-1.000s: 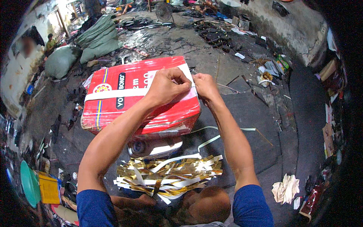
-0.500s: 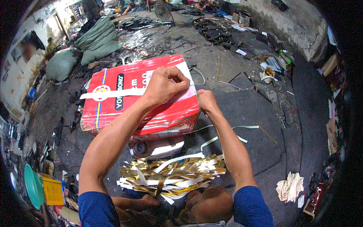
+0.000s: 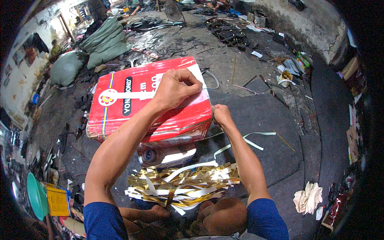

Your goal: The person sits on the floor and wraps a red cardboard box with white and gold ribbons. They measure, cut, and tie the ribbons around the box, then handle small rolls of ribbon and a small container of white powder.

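In front of me a large red carton (image 3: 172, 124) stands on a low support. My left hand (image 3: 176, 90) rests on its top near the right edge, thumb and fingers pinched over a narrow white strip (image 3: 134, 95) lying across the lid. At the carton's right side, my right hand (image 3: 223, 115) is closed just past the edge. The strip runs toward it under my left hand; its end there is hidden. Across my lap, closer in, lies a bundle of gold and white strips (image 3: 184, 184). One long strip trails from its upper side.
A container with a round cap (image 3: 176, 155) sits under the carton's near side. Pale loose strips (image 3: 256, 145) lie on dark matting at right, with a crumpled cloth (image 3: 308, 198) nearer. A green basin (image 3: 37, 196) is at left. Stuffed sacks (image 3: 70, 68) and a fan (image 3: 173, 11) stand farther off.
The white strip's left end has slid right across the carton toward my left hand, which stays in place. My right hand has shifted slightly down and outward.
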Motion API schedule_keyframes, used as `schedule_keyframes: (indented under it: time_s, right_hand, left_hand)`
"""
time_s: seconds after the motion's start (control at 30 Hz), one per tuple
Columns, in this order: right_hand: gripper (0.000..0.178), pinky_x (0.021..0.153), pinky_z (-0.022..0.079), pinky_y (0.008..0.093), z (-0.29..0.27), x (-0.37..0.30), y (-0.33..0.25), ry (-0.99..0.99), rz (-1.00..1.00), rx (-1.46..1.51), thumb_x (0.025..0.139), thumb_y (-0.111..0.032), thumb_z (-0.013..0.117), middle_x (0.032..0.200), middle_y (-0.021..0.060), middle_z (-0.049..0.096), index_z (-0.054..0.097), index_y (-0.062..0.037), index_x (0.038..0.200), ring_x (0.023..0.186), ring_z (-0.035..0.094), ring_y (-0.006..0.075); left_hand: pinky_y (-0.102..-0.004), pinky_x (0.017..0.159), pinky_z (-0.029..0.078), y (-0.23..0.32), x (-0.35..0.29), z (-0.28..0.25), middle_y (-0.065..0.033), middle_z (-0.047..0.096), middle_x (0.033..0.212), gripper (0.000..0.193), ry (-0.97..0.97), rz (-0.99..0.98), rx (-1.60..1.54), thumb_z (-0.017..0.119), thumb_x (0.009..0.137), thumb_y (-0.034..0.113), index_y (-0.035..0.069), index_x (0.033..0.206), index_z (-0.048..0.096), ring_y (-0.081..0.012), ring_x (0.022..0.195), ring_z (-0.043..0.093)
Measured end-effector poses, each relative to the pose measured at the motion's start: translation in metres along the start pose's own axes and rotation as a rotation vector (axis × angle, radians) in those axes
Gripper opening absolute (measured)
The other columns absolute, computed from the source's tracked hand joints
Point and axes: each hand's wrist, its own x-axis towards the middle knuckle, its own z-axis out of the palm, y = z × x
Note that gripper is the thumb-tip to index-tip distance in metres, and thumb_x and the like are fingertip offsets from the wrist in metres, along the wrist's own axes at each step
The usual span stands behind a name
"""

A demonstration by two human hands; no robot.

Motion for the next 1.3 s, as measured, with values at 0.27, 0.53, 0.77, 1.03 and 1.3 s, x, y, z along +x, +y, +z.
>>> schedule_keyframes:
  time_s: [0.27, 0.53, 0.77, 1.03, 1.3]
  right_hand:
    - [0.036, 0.059, 0.046, 0.0438, -0.003, -0.011, 0.027, 0.023, 0.018, -0.137, 0.094, -0.027, 0.064, 0.063, 0.0114, 0.064, 0.068, 0.0006, 0.072, 0.056, 0.059, 0.0234]
    - [0.030, 0.051, 0.043, 0.0396, -0.008, -0.005, 0.091, -0.003, 0.150, -0.185, 0.095, -0.024, 0.063, 0.062, 0.0090, 0.062, 0.070, 0.0010, 0.082, 0.053, 0.057, 0.0193]
    - [0.027, 0.045, 0.040, 0.0411, -0.009, 0.011, 0.163, 0.046, 0.058, -0.361, 0.093, -0.021, 0.064, 0.059, 0.0095, 0.058, 0.065, -0.0018, 0.073, 0.045, 0.052, 0.0215]
    - [0.029, 0.056, 0.043, 0.0437, -0.011, 0.022, 0.218, 0.015, 0.118, -0.395, 0.091, -0.021, 0.056, 0.068, 0.0145, 0.058, 0.060, -0.0014, 0.069, 0.059, 0.057, 0.0293]
    - [0.040, 0.090, 0.053, 0.0516, -0.017, 0.016, 0.213, -0.078, 0.076, -0.638, 0.092, -0.026, 0.050, 0.098, 0.0268, 0.072, 0.075, 0.0050, 0.087, 0.095, 0.069, 0.0461]
  left_hand:
    - [-0.0270, 0.067, 0.051, 0.000, 0.001, -0.004, -0.0048, 0.069, 0.080, 0.009, -0.018, 0.008, 0.047, 0.076, 0.084, 0.006, 0.000, 0.079, 0.072, -0.0104, 0.075, 0.064]
    - [-0.0260, 0.064, 0.051, -0.002, -0.001, -0.003, -0.0046, 0.070, 0.080, 0.009, -0.006, -0.025, 0.018, 0.076, 0.084, 0.005, -0.001, 0.080, 0.071, -0.0097, 0.072, 0.063]
    - [-0.0284, 0.068, 0.052, -0.006, 0.001, -0.002, -0.0056, 0.071, 0.079, 0.009, -0.002, -0.006, 0.016, 0.076, 0.082, 0.009, 0.001, 0.080, 0.074, -0.0110, 0.073, 0.065]
    - [-0.0283, 0.069, 0.052, -0.005, 0.002, -0.002, -0.0056, 0.073, 0.078, 0.009, -0.004, 0.009, 0.009, 0.077, 0.081, 0.010, 0.001, 0.080, 0.076, -0.0107, 0.074, 0.065]
    - [-0.0268, 0.065, 0.050, -0.005, 0.002, -0.002, -0.0038, 0.072, 0.077, 0.009, -0.004, -0.034, -0.004, 0.077, 0.081, 0.009, 0.001, 0.079, 0.075, -0.0091, 0.070, 0.063]
